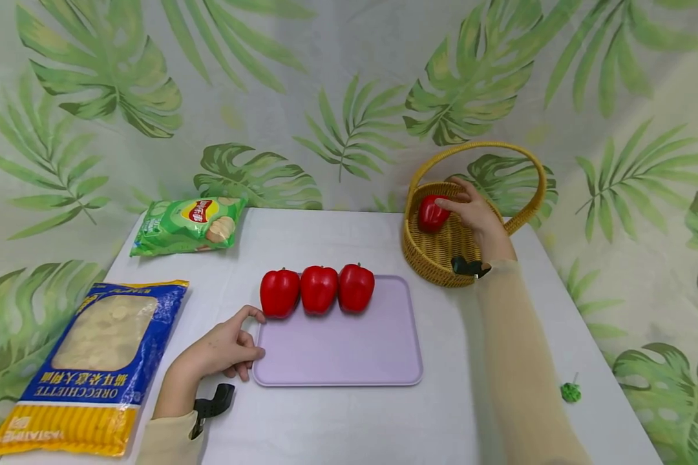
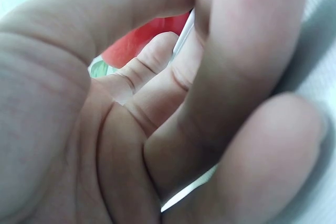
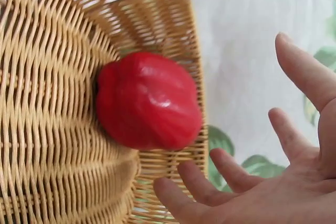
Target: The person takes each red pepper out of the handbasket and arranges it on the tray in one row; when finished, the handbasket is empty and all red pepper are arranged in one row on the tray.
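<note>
A red bell pepper (image 1: 432,214) lies inside a wicker basket (image 1: 442,274) at the back right. Over that basket, my right hand (image 1: 475,213) has its fingers spread, apart from the pepper (image 3: 149,100) in the right wrist view. On the table, a lilac tray (image 1: 338,354) carries a row of red bell peppers (image 1: 318,290) along its far side. My left hand (image 1: 223,345) grips the tray's left edge with bent fingers, near the leftmost pepper (image 1: 279,294). The left wrist view shows curled fingers (image 2: 210,93) close up, partly hiding the tray rim.
A green chip bag (image 1: 192,225) lies at the back left. In front of it is a large blue and yellow orecchiette bag (image 1: 93,368). The basket's tall handle (image 1: 477,147) arches above it. A small green object (image 1: 571,392) sits near the right table edge.
</note>
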The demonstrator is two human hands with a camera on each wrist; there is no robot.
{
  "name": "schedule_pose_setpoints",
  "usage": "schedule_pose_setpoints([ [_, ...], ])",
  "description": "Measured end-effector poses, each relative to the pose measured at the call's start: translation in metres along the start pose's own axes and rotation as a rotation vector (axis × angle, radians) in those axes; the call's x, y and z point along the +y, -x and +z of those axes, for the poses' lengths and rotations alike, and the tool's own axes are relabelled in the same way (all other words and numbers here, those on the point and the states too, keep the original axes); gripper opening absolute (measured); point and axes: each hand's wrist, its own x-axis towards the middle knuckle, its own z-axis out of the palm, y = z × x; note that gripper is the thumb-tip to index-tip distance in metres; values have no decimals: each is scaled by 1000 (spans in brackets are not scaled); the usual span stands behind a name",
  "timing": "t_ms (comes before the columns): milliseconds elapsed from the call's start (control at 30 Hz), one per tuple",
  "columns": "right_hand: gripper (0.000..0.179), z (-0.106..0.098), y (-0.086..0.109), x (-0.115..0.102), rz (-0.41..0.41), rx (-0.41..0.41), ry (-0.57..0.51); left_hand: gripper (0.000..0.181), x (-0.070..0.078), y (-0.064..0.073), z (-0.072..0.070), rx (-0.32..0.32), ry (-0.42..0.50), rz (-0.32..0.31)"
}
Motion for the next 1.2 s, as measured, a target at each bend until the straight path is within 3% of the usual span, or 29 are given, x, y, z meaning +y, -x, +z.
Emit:
schedule_pose_setpoints([
  [200,90,-6,-18,7,34,-12,35,57,-1,-1,-1,0,5,-4],
  [433,92,-6,-30,19,36,-36,-22,57,-1,-1,0,-2,10,-7],
  [867,90,-1,-27,13,98,-76,-121,57,0,-1,0,-1,10,-6],
  [1200,90,-2,-44,29,107,-67,-166,56,-1,-1,-1,2,6,-4],
])
